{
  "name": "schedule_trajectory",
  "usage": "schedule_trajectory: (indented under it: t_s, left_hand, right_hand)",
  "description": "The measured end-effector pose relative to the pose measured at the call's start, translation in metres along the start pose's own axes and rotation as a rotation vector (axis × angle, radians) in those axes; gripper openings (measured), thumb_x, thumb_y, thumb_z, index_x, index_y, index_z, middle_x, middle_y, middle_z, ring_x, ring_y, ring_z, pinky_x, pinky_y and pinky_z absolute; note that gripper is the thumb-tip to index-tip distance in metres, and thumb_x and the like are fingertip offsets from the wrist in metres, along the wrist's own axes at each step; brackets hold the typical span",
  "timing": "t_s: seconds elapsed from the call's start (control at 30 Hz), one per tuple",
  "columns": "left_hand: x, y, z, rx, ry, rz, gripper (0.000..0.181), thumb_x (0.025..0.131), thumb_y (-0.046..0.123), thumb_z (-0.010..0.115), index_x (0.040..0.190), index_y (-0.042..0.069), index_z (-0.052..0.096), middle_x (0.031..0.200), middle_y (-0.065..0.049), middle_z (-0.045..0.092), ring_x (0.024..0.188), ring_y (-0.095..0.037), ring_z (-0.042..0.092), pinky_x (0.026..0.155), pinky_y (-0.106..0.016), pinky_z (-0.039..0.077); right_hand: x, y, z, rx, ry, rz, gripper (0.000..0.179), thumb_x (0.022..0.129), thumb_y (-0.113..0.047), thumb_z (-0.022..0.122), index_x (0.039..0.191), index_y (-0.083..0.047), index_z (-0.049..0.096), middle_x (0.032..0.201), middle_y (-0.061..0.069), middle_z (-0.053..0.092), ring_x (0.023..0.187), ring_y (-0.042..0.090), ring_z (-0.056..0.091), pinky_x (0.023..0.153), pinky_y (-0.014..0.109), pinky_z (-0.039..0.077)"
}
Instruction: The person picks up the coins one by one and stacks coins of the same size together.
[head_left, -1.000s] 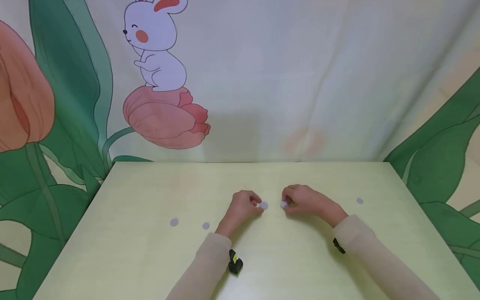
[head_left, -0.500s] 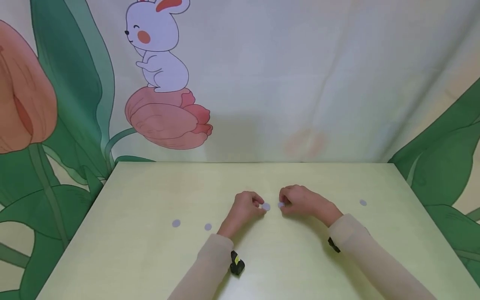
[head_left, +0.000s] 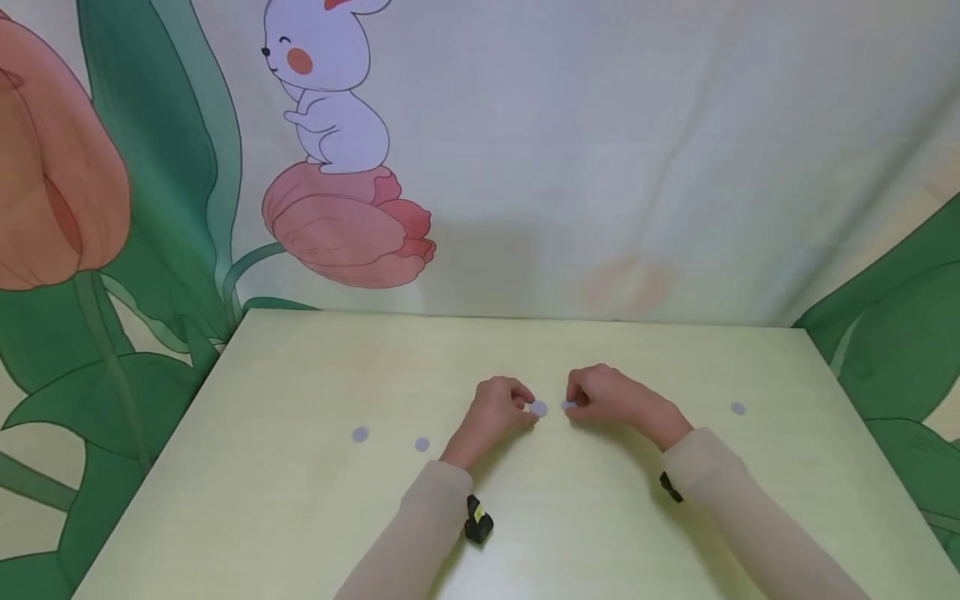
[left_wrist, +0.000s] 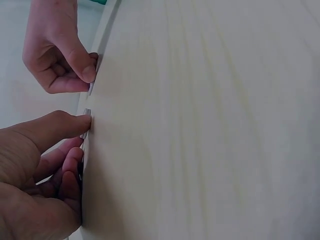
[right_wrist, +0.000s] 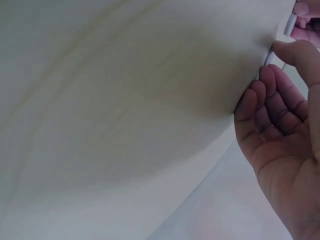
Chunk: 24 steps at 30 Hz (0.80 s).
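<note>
Near the middle of the table, my left hand point(head_left: 491, 418) pinches a small pale grey-lilac disc point(head_left: 538, 409) between thumb and finger. My right hand point(head_left: 618, 400) pinches a similar disc point(head_left: 567, 407), partly covered by its fingers. A narrow gap separates the two discs. Seen edge-on in the left wrist view, the left hand's disc point(left_wrist: 86, 116) looks thin and lies at the tabletop. In the right wrist view, the thumb and fingers of the right hand point(right_wrist: 285, 120) hold the thin disc point(right_wrist: 269, 56) by its edge, close to the surface.
Two more pale discs lie to the left, an outer disc point(head_left: 360, 434) and an inner disc point(head_left: 422, 445). Another disc point(head_left: 738, 408) lies at the right. The pale table point(head_left: 300, 517) ends at the back against a printed curtain point(head_left: 585, 150).
Since one second ago the two held discs have come slightly closer together. Both hands keep their pinch. The whole head view has shifted a little; the loose discs stay put on the table.
</note>
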<state>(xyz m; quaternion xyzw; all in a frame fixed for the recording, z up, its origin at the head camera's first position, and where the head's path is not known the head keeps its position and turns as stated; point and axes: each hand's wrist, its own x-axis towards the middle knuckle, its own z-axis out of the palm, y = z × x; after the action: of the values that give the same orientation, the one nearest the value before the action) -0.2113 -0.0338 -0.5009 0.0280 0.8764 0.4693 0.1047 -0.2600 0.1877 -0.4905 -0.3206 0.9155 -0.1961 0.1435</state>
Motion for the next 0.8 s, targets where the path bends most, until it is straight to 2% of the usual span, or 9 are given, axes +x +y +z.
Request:
schedule_trajectory:
  t_s: [0.13,0.33,0.47,0.8]
  left_hand:
    - [0.001,-0.001,-0.002,-0.008,0.009,-0.018,0.018,0.082,0.007,0.084,0.096,0.005,0.074,0.079,-0.002,0.054,0.075,-0.016,0.048,0.067,-0.027,0.041]
    - [-0.001,-0.001,0.002,-0.003,-0.022,0.010,0.017,0.081,0.006,0.084,0.095,0.004,0.074,0.074,0.000,0.052,0.071,-0.013,0.047,0.064,-0.025,0.040]
    - [-0.001,0.000,0.004,-0.007,-0.021,0.032,0.017,0.081,0.006,0.084,0.095,0.004,0.074,0.074,0.000,0.052,0.070,-0.013,0.047,0.063,-0.025,0.040]
    - [0.000,-0.002,-0.004,0.002,-0.013,0.069,0.018,0.082,0.005,0.083,0.097,0.002,0.074,0.072,0.000,0.051,0.069,-0.013,0.046,0.064,-0.026,0.040]
  right_hand:
    - [0.004,-0.003,-0.002,-0.004,-0.018,0.018,0.011,0.091,-0.020,0.075,0.093,-0.011,0.068,0.081,-0.005,0.062,0.075,0.010,0.055,0.072,0.027,0.050]
    - [-0.001,-0.005,-0.004,0.007,-0.060,0.039,0.011,0.092,-0.020,0.075,0.093,-0.011,0.068,0.081,-0.005,0.062,0.075,0.011,0.054,0.072,0.028,0.049]
    - [-0.005,-0.004,-0.008,0.007,-0.054,0.038,0.011,0.091,-0.020,0.076,0.092,-0.012,0.068,0.082,-0.006,0.063,0.076,0.011,0.055,0.073,0.029,0.050]
    - [0.006,-0.003,-0.008,0.029,-0.055,0.020,0.009,0.091,-0.018,0.076,0.091,-0.013,0.068,0.084,-0.006,0.064,0.077,0.011,0.056,0.075,0.028,0.050]
